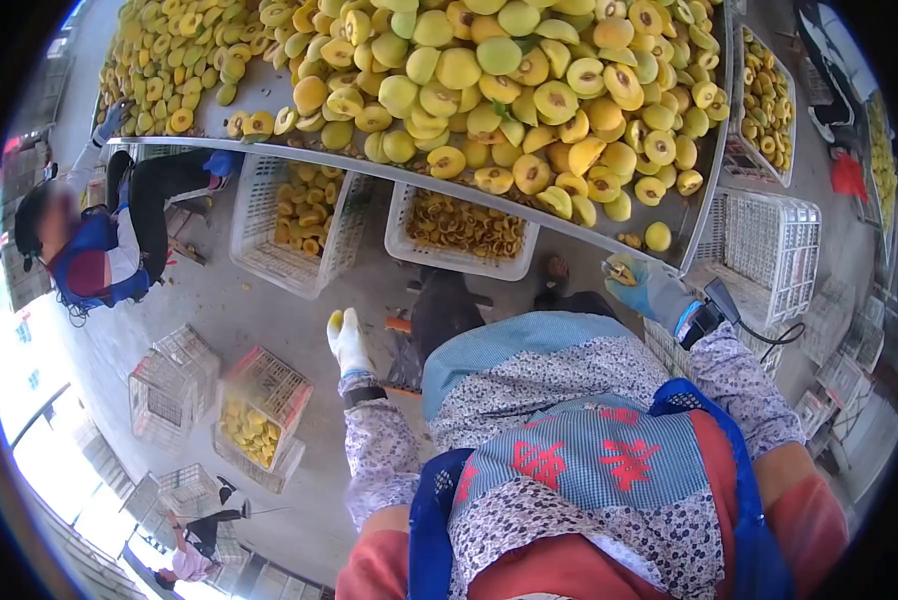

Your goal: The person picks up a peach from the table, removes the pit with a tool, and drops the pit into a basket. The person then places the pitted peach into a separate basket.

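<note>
My left hand (349,345), in a white glove, is away from the table's front edge, fingers stretched out and a yellow patch at one fingertip. My right hand (654,287), in a grey-blue glove, is just below the table's right front corner. Its fingers are closed around a small yellow-brown thing (621,270), too small to make out. Halved yellow-green fruits, apricot-like (559,100), are heaped on the metal table (684,215), several with brown pits showing. One fruit (658,236) lies at the corner nearest my right hand.
Under the table edge stand a white crate (254,235) of fruit and a white basket (401,225) of brownish scraps. A white crate (814,255) stands at the right. A co-worker (94,240) sits at the left. A crate (294,385) of yellow fruit stands on the floor behind.
</note>
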A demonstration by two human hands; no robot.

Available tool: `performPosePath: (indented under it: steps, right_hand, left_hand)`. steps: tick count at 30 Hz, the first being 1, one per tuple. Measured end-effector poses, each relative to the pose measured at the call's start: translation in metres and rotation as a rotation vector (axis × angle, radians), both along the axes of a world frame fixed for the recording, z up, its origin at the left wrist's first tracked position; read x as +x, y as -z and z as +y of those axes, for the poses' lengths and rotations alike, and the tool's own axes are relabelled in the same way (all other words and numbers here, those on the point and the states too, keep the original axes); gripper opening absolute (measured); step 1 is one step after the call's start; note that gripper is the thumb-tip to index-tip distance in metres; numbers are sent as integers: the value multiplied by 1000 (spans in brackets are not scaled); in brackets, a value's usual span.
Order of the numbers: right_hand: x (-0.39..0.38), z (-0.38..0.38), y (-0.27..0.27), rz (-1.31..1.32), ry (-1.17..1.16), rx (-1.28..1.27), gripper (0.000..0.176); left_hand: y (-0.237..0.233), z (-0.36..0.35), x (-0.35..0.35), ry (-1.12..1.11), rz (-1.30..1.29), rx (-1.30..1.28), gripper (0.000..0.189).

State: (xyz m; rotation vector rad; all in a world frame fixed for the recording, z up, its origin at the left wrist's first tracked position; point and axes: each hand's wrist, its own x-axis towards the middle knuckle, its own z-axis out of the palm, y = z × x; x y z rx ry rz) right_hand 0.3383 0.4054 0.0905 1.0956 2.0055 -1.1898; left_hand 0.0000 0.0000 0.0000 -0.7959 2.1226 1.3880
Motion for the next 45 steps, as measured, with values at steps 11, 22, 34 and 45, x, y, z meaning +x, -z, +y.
performPosePath:
  steps: [11, 22, 34, 45]
  right_hand:
    - [-208, -146, 103, -127, -366, -160, 45]
    - [-199, -165, 182, 106, -238, -5, 27]
    - [-134, -233, 86, 866, 284, 834, 30]
    - [40, -269, 95, 1256, 1550, 688, 37]
  left_hand:
    - [10, 58, -168, 867, 451, -404, 43]
    - [254, -115, -214, 1288, 79, -898, 38]
    - [197, -28, -182, 1199, 665, -536, 27]
    - [15, 94, -212, 1016, 1272, -167, 45]
